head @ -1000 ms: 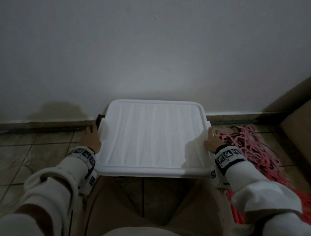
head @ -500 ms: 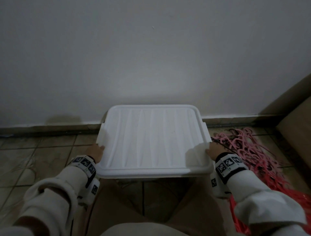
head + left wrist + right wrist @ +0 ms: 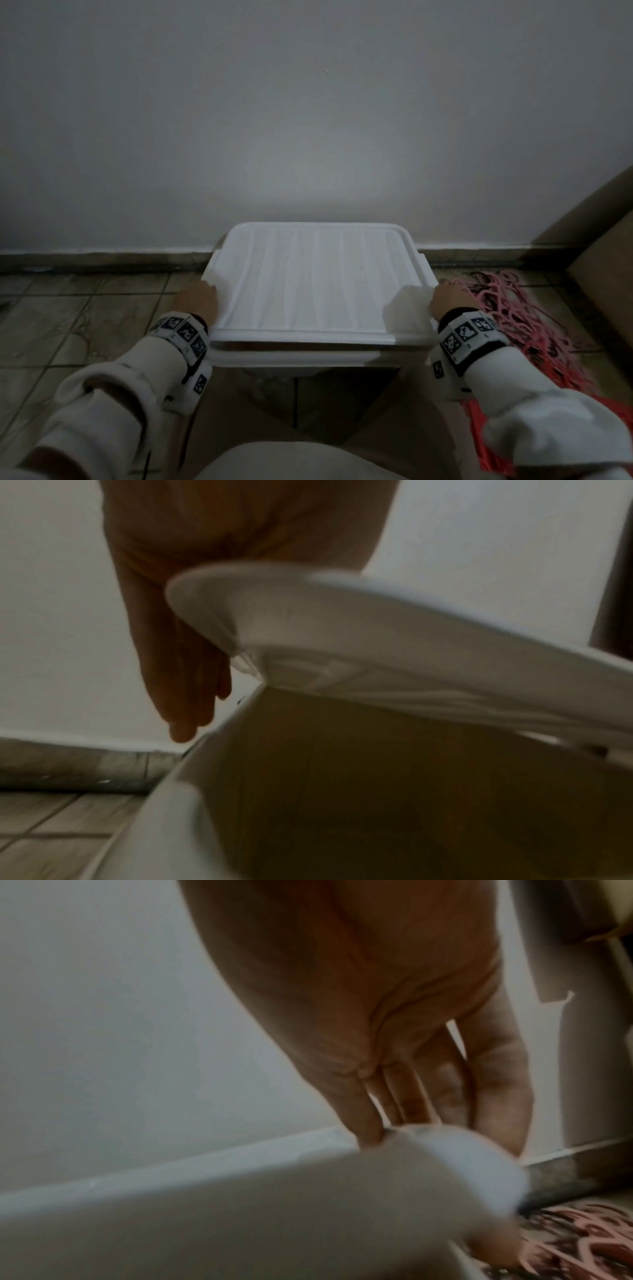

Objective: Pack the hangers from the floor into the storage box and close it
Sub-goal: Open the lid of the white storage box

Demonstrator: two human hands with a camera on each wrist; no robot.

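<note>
A white ribbed lid [image 3: 318, 277] lies over the white storage box [image 3: 308, 358] against the wall. A dark gap shows between the lid's near edge and the box rim. My left hand [image 3: 197, 298] holds the lid's left edge with the thumb on top. In the left wrist view its straight fingers [image 3: 181, 696] hang behind the lid [image 3: 342, 620], above the box wall [image 3: 377, 791]. My right hand [image 3: 450, 301] holds the right edge, and its fingers [image 3: 496, 1096] reach behind the lid [image 3: 308, 1204]. Pink hangers [image 3: 513, 308] are piled on the floor to the right.
The box stands tight against a pale wall [image 3: 308, 120] and its skirting. A brown cardboard box [image 3: 603, 274] rises at the far right beyond the hangers [image 3: 582, 1240]. Tiled floor [image 3: 85, 325] spreads to the left. My knees [image 3: 308, 452] are just in front of the box.
The lid has come down from a raised, closer position toward the box rim. Both hands stay on its side edges. The dark latch seen at its left a second ago is now covered.
</note>
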